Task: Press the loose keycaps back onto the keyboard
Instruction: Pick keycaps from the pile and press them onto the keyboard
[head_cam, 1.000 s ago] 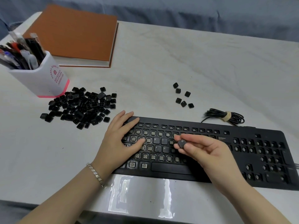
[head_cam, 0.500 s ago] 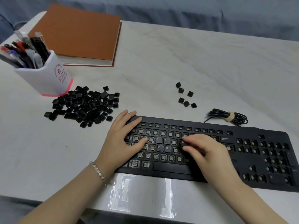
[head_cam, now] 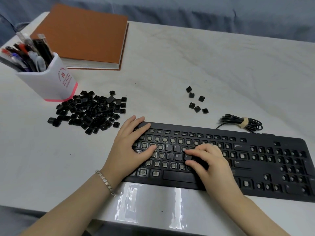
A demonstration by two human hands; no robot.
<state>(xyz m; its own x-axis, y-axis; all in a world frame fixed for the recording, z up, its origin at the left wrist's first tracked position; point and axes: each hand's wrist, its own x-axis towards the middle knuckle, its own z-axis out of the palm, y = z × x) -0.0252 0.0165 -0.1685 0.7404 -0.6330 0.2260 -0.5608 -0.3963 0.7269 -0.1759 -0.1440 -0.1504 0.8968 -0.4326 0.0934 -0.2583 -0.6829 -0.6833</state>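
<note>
Left hand (head_cam: 129, 147) rests flat, fingers straight, on the keyboard (head_cam: 289, 142) left end. Right hand (head_cam: 209, 160) pinches the seated G keycap (head_cam: 186, 156) beside H. Loose keycaps (head_cam: 88, 111) lie behind the keyboard's left corner.

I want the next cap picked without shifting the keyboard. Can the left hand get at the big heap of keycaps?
Probably yes: the left hand rests flat on the keyboard's left end, and the heap lies beside it on bare table, nothing between.
</note>
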